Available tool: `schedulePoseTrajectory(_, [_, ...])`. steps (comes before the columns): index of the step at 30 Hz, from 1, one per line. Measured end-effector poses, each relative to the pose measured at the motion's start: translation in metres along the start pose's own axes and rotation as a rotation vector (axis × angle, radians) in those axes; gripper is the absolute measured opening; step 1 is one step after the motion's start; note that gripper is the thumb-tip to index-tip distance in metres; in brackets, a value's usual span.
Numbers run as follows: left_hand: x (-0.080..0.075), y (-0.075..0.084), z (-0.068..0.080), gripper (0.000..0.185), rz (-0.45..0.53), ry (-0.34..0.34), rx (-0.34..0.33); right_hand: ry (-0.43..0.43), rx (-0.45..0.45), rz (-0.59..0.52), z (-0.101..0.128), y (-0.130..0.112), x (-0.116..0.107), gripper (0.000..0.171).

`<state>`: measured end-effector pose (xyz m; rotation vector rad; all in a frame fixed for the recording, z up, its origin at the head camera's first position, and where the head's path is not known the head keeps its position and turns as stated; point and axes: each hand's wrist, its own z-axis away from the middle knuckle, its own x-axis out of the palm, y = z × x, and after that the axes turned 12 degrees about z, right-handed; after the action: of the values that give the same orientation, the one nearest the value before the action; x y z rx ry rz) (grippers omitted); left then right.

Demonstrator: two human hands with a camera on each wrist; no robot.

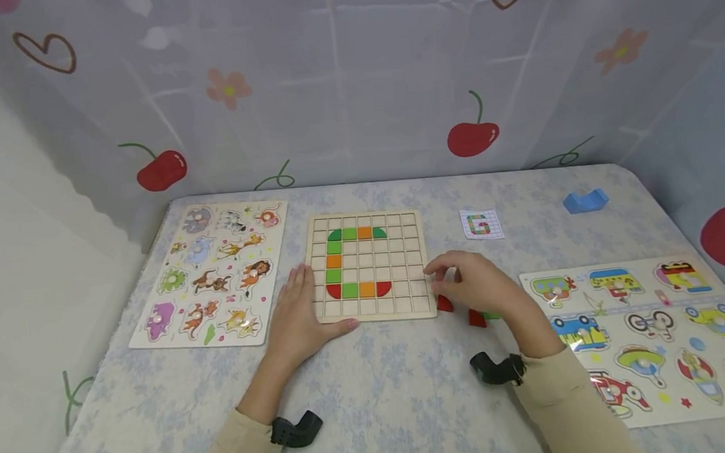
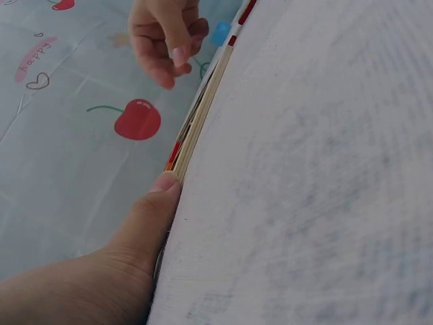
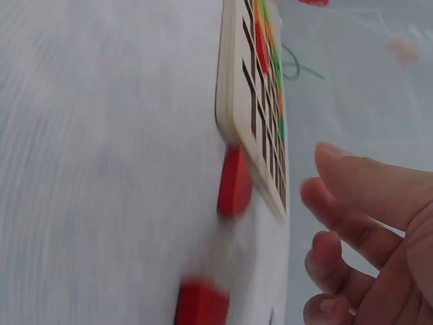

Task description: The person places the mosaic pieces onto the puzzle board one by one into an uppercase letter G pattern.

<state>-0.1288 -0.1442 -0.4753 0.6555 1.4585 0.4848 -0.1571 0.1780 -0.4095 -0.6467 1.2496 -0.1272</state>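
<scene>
Readable text: I see only "happy" in pink on the backdrop sheet (image 2: 34, 57), left wrist view. The pattern card (image 1: 481, 224) near the far edge of the table (image 1: 411, 384) shows a coloured G shape, no words I can make out.

The grid board (image 1: 370, 266) sits mid-table, filled with green, orange and red tiles forming a partial G. My left hand (image 1: 299, 318) lies flat at the board's near-left corner, fingers straight, thumb against the near edge, holding nothing. My right hand (image 1: 477, 285) hovers at the board's right edge, fingers loosely curled, narrow gap, nothing in it as far as I can tell.

Loose red pieces (image 1: 445, 303) lie on the table just off the board's near-right corner, directly under the right hand; a green piece (image 1: 491, 315) is beside them, mostly hidden.

An animal puzzle (image 1: 214, 275) sits at the left edge, a vehicle puzzle (image 1: 648, 333) at the right, a blue block (image 1: 584, 201) at the far right corner.
</scene>
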Motion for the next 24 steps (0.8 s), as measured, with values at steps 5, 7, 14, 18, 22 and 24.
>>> schedulePoseTrajectory(5, [-0.001, 0.001, 0.0, 0.138, -0.001, 0.001, -0.001, -0.036, 0.05, 0.024, 0.021, 0.024, -0.013, 0.027])
schedulePoseTrajectory(7, [-0.001, 0.001, 0.0, 0.138, -0.002, 0.002, -0.001, -0.068, 0.078, 0.026, 0.028, 0.031, -0.016, 0.028])
schedulePoseTrajectory(14, [-0.001, 0.001, 0.0, 0.137, -0.001, 0.002, -0.012, -0.128, 0.102, 0.034, 0.045, 0.046, -0.021, 0.037])
schedulePoseTrajectory(18, [-0.001, 0.001, 0.0, 0.137, -0.002, -0.006, -0.017, -0.117, 0.105, 0.041, 0.05, 0.049, -0.022, 0.034])
schedulePoseTrajectory(22, [-0.001, 0.002, 0.0, 0.137, -0.001, -0.009, -0.017, -0.086, 0.09, 0.065, 0.049, 0.051, -0.021, 0.026])
schedulePoseTrajectory(24, [-0.001, 0.002, 0.0, 0.137, -0.003, -0.008, -0.016, -0.067, 0.082, 0.077, 0.048, 0.053, -0.02, 0.023])
